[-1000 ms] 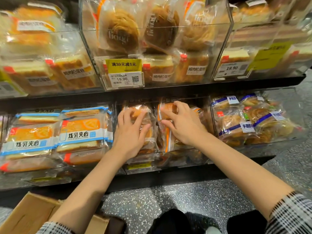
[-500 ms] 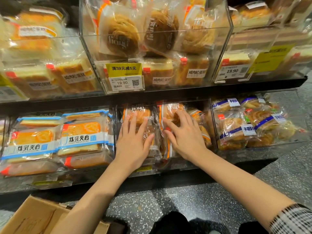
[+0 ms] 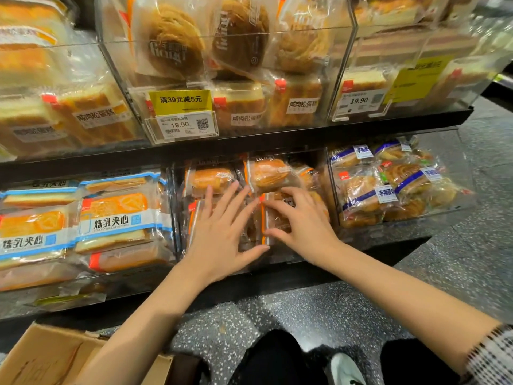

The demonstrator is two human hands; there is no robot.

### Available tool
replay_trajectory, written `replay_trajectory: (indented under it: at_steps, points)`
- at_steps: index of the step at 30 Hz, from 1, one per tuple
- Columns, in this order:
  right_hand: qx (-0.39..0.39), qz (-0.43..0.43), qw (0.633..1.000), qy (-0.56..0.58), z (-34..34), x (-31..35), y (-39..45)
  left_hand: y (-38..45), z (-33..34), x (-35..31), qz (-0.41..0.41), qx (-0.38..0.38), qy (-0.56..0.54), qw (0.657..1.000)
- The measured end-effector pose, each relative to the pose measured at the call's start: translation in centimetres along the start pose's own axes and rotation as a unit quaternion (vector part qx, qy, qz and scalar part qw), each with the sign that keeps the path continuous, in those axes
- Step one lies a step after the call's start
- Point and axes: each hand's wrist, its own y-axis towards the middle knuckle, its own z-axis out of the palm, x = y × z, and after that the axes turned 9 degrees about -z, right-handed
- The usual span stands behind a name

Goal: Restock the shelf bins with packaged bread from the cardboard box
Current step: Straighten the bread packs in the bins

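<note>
Step in hand: settling bread packs [image 3: 266, 173] in middle lower bin [image 3: 177, 218]; judged a tidying pass after placement.
Left hand [image 3: 222, 240]: fingers straight and spread, laid flat on front left pack [image 3: 200, 215]; nothing gripped.
Right hand [image 3: 302, 223]: fingers bent, tips and thumb pinching front right pack [image 3: 273, 218] at its edges.
Task goods: orange-striped bread packs, two rows deep in middle lower bin, rear pair upright behind the hands.
Supply: cardboard box [image 3: 41, 357] on floor at lower left, flaps open; contents not visible.
Next move, judged: release packs, reach down-left to box for another; needs a free slot in the bin, which looks near full.
Neighbours: blue-labelled sandwich bread [image 3: 111, 220] in left bin; blue-banded twisted buns [image 3: 385, 187] in right bin, both just beside.
Above: upper shelf bins with round pastries [image 3: 175, 45], sliced cake packs [image 3: 241, 107], yellow promo tag [image 3: 180, 101] over price label [image 3: 180, 125].
Obstructions: upper shelf edge [image 3: 277, 137] overhanging bin mouth; own knees [image 3: 277, 357] near the box.
</note>
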Motion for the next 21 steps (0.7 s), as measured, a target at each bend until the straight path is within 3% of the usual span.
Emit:
replay_trajectory:
  at_steps: [4,11,15,21]
  points:
    - [-0.041,0.014,0.998,0.056,0.7,0.0,0.6,1.3,0.2,-1.5,0.022,0.038,0.044,0.998]
    - [-0.086,0.0,0.992,0.088,-1.5,-1.2,-0.2,2.5,-1.3,-3.6,-0.01,0.014,-0.037,0.999]
    - [-0.137,0.068,0.987,0.046,-4.2,-3.3,-1.8,5.2,-2.0,-6.3,0.008,-0.005,-0.077,0.997]
    - [-0.19,0.177,0.966,-0.014,-7.5,-9.9,-5.6,10.0,-2.0,-12.6,0.091,0.041,-0.076,0.992]
